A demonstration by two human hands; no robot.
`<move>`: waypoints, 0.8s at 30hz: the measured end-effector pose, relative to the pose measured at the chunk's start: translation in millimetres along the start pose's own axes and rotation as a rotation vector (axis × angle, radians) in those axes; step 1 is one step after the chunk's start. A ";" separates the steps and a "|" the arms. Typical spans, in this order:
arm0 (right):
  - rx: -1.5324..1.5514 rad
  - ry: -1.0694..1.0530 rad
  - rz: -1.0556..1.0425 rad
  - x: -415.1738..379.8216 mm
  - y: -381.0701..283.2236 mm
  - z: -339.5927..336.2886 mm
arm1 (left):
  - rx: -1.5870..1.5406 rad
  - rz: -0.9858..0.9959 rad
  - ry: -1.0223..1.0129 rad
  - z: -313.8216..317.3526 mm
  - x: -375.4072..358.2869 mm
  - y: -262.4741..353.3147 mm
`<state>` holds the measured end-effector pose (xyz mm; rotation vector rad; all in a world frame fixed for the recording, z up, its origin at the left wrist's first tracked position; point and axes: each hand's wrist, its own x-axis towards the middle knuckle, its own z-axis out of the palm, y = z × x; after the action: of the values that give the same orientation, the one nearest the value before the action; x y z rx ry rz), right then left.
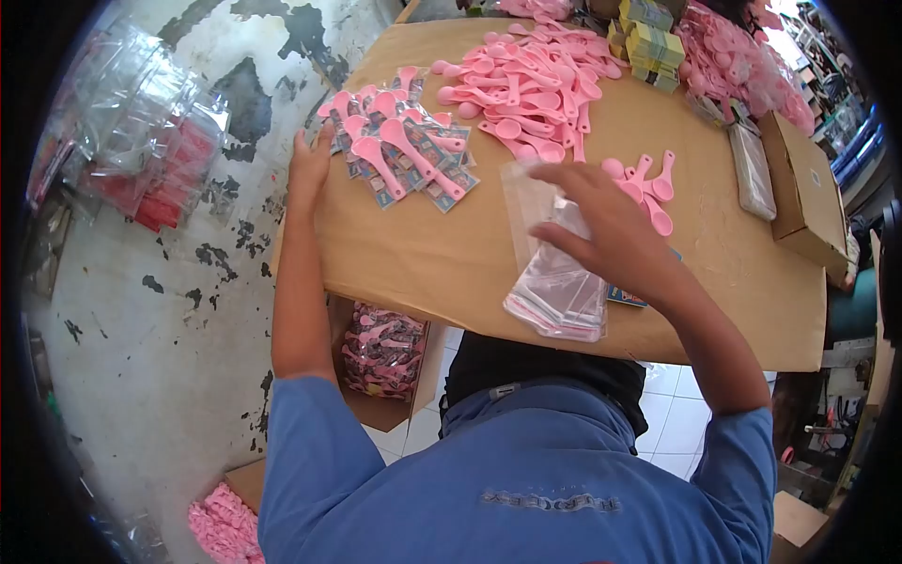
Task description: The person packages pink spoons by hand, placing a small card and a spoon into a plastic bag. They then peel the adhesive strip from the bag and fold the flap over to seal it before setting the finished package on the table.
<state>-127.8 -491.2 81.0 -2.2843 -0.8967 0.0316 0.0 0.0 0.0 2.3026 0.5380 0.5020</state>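
Note:
My left hand (310,160) is at the table's left edge, fingers apart, with nothing visible in it. Just right of it lies a heap of pink plastic spoons (378,167) on small printed packets (456,179). My right hand (601,221) is spread over a stack of clear plastic bags (559,296), thumb and index finger apart, its other fingers partly hidden. One clear bag (520,202) sticks out at an angle beyond the stack, near the fingertips. A blue printed card (625,296) shows partly under my right wrist. Several loose pink spoons (660,188) lie beyond that hand.
A large pile of pink spoons (540,85) covers the table's far middle. Yellow bundles (655,49), a bag of pink spoons (728,56) and a cardboard box (803,193) line the far right. Below the left edge, an open carton (381,352) holds packed spoons.

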 end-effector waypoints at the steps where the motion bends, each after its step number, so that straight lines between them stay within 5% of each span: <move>1: -0.047 0.012 -0.039 16.9 -3.1 9.1 | -0.014 -0.002 0.003 8.9 11.0 -1.3; 6: -0.205 0.215 -0.182 109.4 -15.8 80.6 | -0.217 -0.140 -0.139 19.3 73.5 -18.7; 9: -0.313 0.281 -0.189 154.5 -5.9 114.8 | -0.326 -0.045 -0.321 37.2 85.0 -16.9; 11: -0.398 0.313 -0.212 176.8 2.5 133.3 | -0.234 0.079 -0.259 42.5 87.2 -16.7; 14: -0.271 0.228 -0.073 190.4 -5.4 140.2 | -0.405 0.139 -0.406 30.5 32.8 27.7; 24: 0.194 0.408 0.121 221.1 -10.0 155.9 | -1.160 -0.024 -0.661 -0.9 -56.1 73.4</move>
<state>-4.5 -260.0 13.1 -2.0562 -0.5189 -0.2732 -30.4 -76.6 41.7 1.2036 -0.0843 -0.0266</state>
